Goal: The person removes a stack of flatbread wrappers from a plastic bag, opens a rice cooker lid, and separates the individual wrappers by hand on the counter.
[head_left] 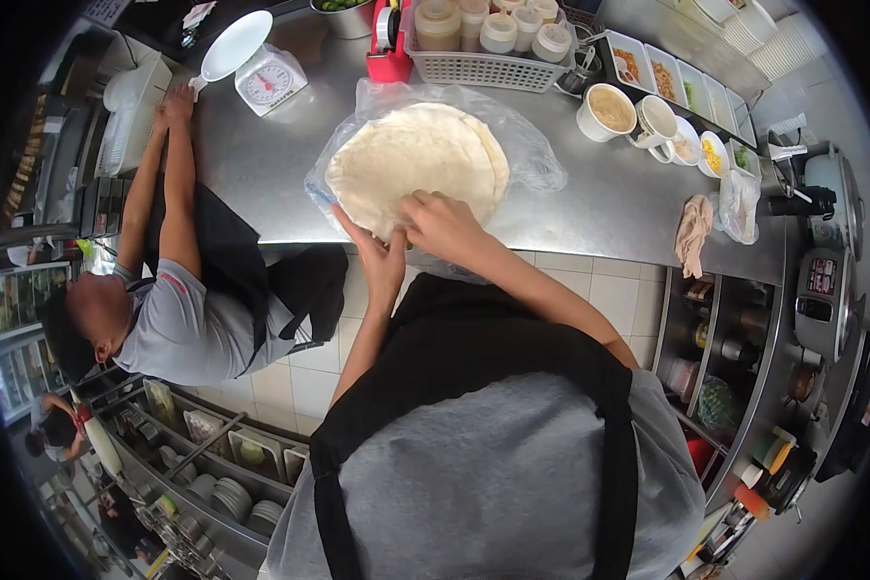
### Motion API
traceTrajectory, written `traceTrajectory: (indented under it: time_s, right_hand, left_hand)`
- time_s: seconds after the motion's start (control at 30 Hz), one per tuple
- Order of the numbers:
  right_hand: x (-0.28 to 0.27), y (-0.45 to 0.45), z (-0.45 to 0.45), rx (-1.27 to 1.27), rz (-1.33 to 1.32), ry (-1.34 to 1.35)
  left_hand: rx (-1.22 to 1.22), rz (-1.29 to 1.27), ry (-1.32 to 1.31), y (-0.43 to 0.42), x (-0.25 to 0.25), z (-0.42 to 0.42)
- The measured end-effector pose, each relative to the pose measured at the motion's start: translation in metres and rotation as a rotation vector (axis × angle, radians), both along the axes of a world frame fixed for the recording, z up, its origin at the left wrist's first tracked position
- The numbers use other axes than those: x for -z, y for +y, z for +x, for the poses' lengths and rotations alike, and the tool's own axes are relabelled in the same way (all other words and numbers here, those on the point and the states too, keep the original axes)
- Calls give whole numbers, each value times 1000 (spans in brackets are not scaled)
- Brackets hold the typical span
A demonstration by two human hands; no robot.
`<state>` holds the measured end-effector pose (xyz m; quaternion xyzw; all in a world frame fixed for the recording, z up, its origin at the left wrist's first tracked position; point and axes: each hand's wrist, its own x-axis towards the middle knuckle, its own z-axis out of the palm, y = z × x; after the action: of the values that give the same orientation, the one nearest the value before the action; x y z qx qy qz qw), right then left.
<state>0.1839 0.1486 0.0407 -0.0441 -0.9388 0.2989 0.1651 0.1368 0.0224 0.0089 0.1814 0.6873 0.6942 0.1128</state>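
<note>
Flat dough rounds [415, 150] on plastic bag [536, 155], atop steel counter [619, 208]. My left hand [384, 263] at near edge, thumb and forefinger spread; my right hand [442, 224] bunched over dough. Can't tell whether either grips.

I worked under bright light; the stainless-steel worktop [604, 213] returned soft glare. Fisheye distortion bent the periphery, and black vignetting filled the corners.

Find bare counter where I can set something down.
Right, the counter is bare between the plastic under the dough and the cloth. Left, it's bare between that plastic and co-worker's arms, short of the scale. The far side's crowded: basket, cups.
</note>
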Motion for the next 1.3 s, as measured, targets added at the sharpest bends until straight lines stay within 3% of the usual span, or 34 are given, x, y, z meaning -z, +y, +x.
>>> traceTrajectory:
  time_s: [0.13,0.2,0.3,0.53,0.83,0.97,1.07,1.17,1.3]
  right_hand:
    - [11,1,-5,-80,125,84]
    - [11,2,-7,-88,138,101]
    - [8,8,-7,-26,-51,51]
    - [9,-9,-8,-13,51,192]
    - [13,7,-13,-27,85,107]
    - [24,-3,-15,-8,58,64]
    - [7,-2,-18,-36,74,22]
    - [4,0,-20,-108,77,-19]
    - [-6,11,-24,-159,72,-19]
  left_hand:
    - [3,-74,108,-2,8,-2]
    - [-3,-52,62,-3,10,-1]
    - [-30,-9,-51,-6,13,1]
    - [-61,47,-242,-9,8,-8]
    - [-19,-102,-159,-14,10,-24]
    - [64,47,-422,-19,1,-49]
    - [129,-69,-383,-21,-12,-51]
    - [87,-134,-149,-18,-6,-47]
    - [198,-59,-416,-18,-10,-53]
